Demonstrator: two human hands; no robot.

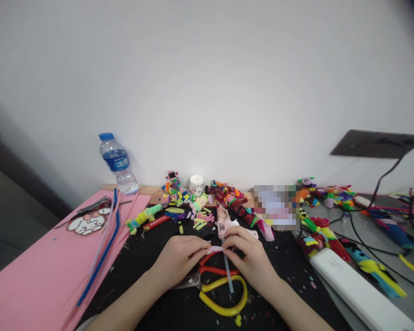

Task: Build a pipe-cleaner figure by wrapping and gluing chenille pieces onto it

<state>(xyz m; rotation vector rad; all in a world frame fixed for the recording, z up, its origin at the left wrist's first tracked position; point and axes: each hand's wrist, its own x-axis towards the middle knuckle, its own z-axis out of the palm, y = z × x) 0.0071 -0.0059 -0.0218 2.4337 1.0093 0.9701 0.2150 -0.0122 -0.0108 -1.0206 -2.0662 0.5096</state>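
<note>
Both hands meet over the middle of the black mat (138,280). Between their fingertips is a short pale pink piece of pipe cleaner (215,249). My left hand (181,257) pinches its left end, and my right hand (246,253) pinches the right end. Just below lie scissors with red and yellow handles (224,294), the blades pointing left under my left wrist. A pink glue gun (224,223) lies beyond my right fingers, and a translucent glue stick (228,273) lies across the scissors' handles.
Pink sheets (31,280) at left carry blue and pink pipe cleaners (105,253) and dark scissors (86,209). A water bottle (119,163) and a paper cup (196,185) stand by the wall. Colourful pipe-cleaner figures (141,218) lie about. Black cables and a white box (359,289) are at right.
</note>
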